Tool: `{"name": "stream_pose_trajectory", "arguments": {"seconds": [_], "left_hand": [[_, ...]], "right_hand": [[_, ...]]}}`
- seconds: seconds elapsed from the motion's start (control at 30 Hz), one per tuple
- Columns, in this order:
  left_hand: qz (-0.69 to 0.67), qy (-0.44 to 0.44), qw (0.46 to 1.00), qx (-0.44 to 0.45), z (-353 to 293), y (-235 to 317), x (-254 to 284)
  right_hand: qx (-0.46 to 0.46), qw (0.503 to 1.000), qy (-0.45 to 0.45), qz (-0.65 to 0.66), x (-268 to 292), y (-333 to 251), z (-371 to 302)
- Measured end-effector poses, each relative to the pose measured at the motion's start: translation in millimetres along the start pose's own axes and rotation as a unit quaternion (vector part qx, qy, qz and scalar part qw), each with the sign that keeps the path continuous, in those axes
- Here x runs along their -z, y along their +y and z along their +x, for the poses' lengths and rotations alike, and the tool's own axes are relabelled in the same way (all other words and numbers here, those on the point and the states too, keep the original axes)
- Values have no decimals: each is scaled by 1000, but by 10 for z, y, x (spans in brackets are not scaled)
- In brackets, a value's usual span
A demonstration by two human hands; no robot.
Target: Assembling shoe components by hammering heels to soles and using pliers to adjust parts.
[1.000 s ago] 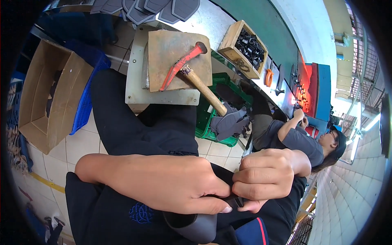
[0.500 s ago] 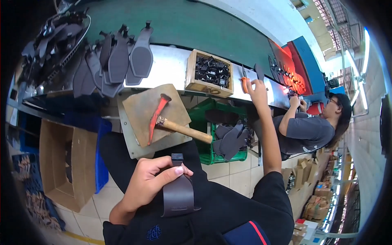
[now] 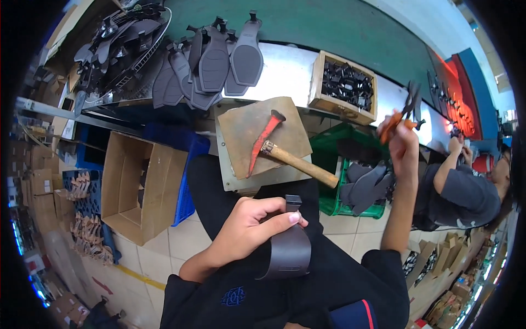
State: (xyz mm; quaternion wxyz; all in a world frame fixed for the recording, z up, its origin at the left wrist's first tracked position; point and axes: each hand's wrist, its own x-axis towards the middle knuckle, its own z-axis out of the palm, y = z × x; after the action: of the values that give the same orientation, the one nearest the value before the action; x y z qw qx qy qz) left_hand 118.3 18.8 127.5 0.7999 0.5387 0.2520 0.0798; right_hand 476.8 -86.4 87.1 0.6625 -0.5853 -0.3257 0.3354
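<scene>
Gripped by its heel, a dark brown shoe sole (image 3: 289,253) is in my left hand (image 3: 249,227), over my lap. The small black heel tip (image 3: 293,200) sticks up past my fingers. Off to the right, above the bench's near edge, my right hand (image 3: 404,148) is closed round orange-handled scissors (image 3: 390,127); their dark blades point up and away. Between my hands, a hammer (image 3: 298,163) with a red head and wooden handle rests on a square brown board (image 3: 235,131).
Finished-looking dark soles (image 3: 215,63) lie heaped on the metal bench. A wooden box (image 3: 350,114) holds small black pieces. A green crate (image 3: 329,205) with soles, a cardboard box (image 3: 123,219) and a blue crate (image 3: 186,197) stand below. A co-worker (image 3: 466,189) sits at the right.
My right hand has picked the scissors up off the bench and drawn them nearer. The left hand still grips the sole. The whole view has shifted, so things appear farther right.
</scene>
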Motion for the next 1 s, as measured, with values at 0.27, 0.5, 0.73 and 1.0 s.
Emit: {"name": "stream_pose_trajectory", "arguments": {"seconds": [0.27, 0.5, 0.73, 1.0], "left_hand": [[27, -38, 999, 14, -86, 12, -64], [9, -19, 1000, -11, -230, -81, -31], [29, -21, 997, -63, -263, -87, 43], [43, -13, 994, -95, -307, -140, 84]], "right_hand": [[-1, 842, -418, -341, -681, -899, -753], [5, 802, -422, -423, -854, -1148, -865], [-22, 815, -405, -413, -965, -1129, -857], [-50, 821, -396, -408, -1141, -1159, -845]]}}
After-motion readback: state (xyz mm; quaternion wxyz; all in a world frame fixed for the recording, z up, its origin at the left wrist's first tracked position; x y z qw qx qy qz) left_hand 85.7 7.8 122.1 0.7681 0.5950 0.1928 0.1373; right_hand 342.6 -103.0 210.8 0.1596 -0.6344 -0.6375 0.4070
